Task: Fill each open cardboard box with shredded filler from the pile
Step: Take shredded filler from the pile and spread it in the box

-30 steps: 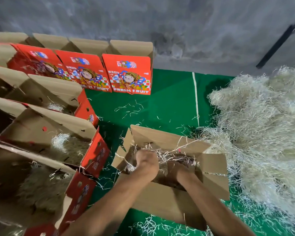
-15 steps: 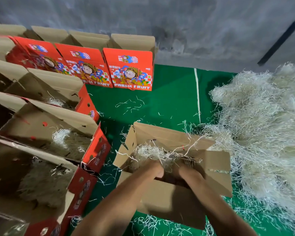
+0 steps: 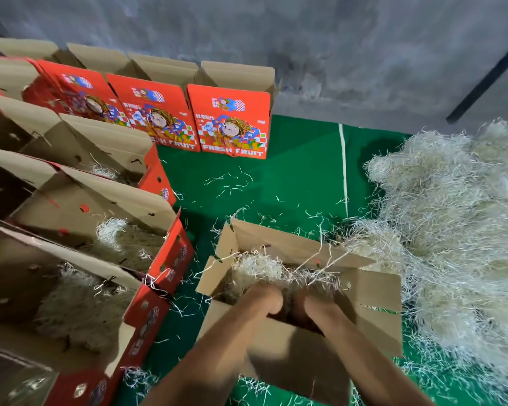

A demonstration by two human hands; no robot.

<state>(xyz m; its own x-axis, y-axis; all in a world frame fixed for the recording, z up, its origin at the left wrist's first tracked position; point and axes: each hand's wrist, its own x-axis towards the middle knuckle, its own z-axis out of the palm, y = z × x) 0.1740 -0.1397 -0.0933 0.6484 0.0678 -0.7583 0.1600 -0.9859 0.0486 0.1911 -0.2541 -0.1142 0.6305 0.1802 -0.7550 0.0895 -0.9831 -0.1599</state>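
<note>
An open brown cardboard box (image 3: 373, 291) stands on the green floor in front of me. Pale shredded filler (image 3: 261, 268) lies inside it, heaped against the far wall. My left hand (image 3: 263, 298) and my right hand (image 3: 317, 310) both reach down into the box side by side, against the filler. Their fingers are hidden inside the box, so the grip does not show. The big pile of shredded filler (image 3: 452, 230) lies right of the box and touches its right flap.
Open boxes with filler inside (image 3: 123, 244) (image 3: 79, 303) stand in a column at the left. A row of red "Fresh Fruit" boxes (image 3: 232, 124) lines the grey wall at the back. Loose shreds dot the green floor (image 3: 291, 177).
Both hands have slid toward the near wall of the box and lower into it, uncovering more filler at the far side. The box has not moved.
</note>
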